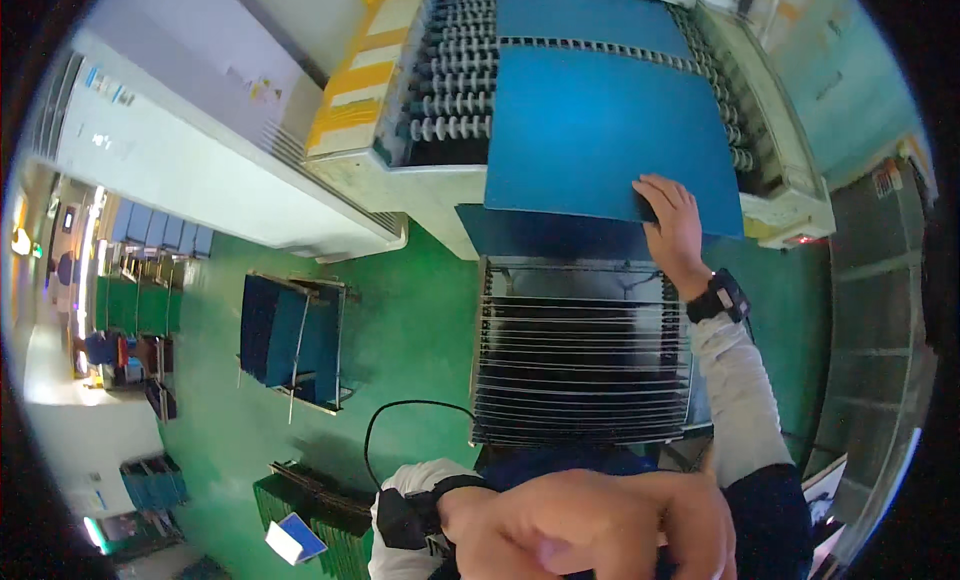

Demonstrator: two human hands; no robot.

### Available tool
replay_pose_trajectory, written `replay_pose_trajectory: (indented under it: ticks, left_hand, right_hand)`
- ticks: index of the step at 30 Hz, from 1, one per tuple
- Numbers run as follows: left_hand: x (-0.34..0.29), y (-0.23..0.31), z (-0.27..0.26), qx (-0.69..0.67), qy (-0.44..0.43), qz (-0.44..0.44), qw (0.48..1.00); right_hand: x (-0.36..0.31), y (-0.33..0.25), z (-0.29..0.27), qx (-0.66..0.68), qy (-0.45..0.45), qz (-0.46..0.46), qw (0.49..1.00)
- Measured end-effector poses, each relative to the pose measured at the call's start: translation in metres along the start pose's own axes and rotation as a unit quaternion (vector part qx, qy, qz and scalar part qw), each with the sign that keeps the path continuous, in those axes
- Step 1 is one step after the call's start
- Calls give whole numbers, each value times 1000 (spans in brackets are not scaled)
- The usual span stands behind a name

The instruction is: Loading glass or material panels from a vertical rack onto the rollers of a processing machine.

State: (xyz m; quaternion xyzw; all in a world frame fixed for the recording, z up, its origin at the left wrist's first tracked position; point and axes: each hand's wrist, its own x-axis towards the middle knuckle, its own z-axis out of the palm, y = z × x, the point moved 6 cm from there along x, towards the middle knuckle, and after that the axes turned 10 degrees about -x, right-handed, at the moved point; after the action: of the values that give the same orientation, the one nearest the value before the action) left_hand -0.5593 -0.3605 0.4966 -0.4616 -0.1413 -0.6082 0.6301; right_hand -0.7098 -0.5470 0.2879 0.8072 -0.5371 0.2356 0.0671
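Note:
A large flat blue panel (600, 130) lies on the roller conveyor (447, 129), its near edge overhanging the front. At that edge, toward the right corner, my right hand (670, 215) grips the panel with its fingers on top; the thumb is hidden. My left hand (590, 525) is raised close to the camera, its fingers curled. Whatever it may hold is hidden. Below the panel's edge stands a dark rack (580, 360) with many thin horizontal rungs. Another dark blue panel (540, 230) shows beneath the overhanging one.
Farther along the rollers lies a second blue panel (590, 15). On the green floor to the left stands a metal-framed cart (295, 340) with blue panels. A stack of green-edged boards (310, 510) sits at lower left. A white cabinet unit (220, 160) flanks the conveyor.

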Motion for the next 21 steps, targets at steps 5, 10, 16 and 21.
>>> replay_pose_trajectory:
  ticks: [5,10,16,21]
  left_hand:
    - [-3,15,9,178,86,-64,978]
    - [-12,21,8,285,100,-133,944]
    - [-16,5,10,348,138,-52,926]
    - [-21,34,9,626,-9,-111,771]
  right_hand:
    - [5,20,8,18,14,15,1000]
    - [16,24,7,14,24,-20,999]
    - [15,29,8,30,6,6,1000]
    - [2,3,-7,74,55,-18,996]
